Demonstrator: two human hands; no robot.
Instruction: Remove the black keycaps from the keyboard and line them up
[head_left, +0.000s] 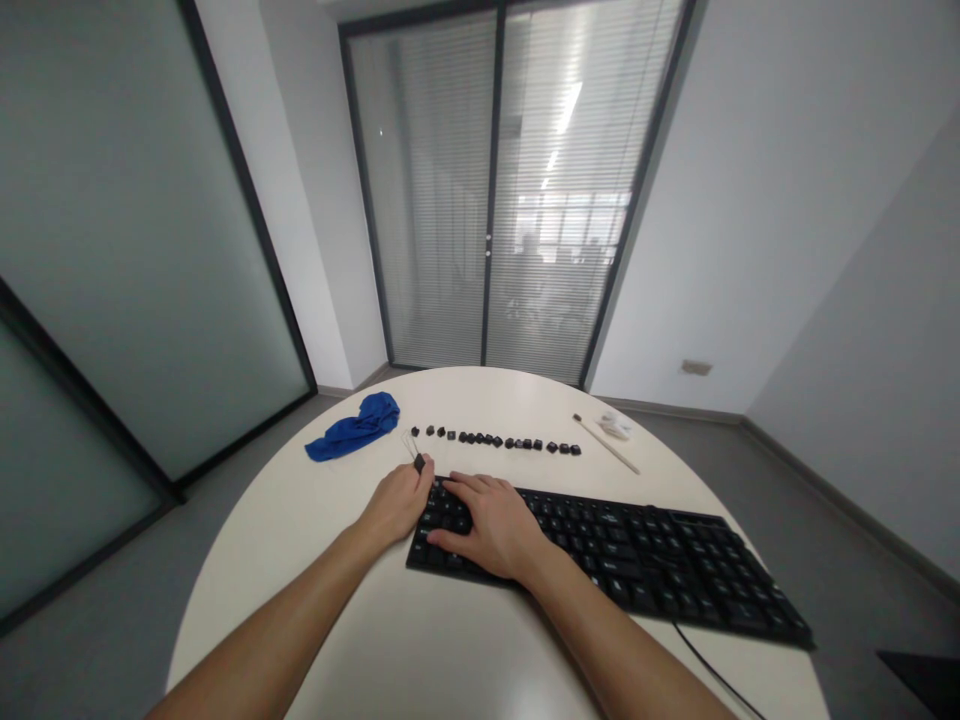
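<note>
My left hand [399, 503] is closed around the black handle of a wire keycap puller [418, 461], whose thin wire loops point away from me. It sits at the far left corner of a black keyboard [615, 575]. My right hand [496, 522] rests palm down over the keyboard's left end, thumb and fingers apart, covering some keys. Beyond both hands, several loose black keycaps [487, 439] lie in a row across the table, apart from the keyboard.
A crumpled blue cloth [356, 430] lies at the far left of the round white table [390, 640]. At the right are a thin brush [606, 444] and a small white crumpled item [616, 425]. A black cable [712, 668] runs from the keyboard's near edge.
</note>
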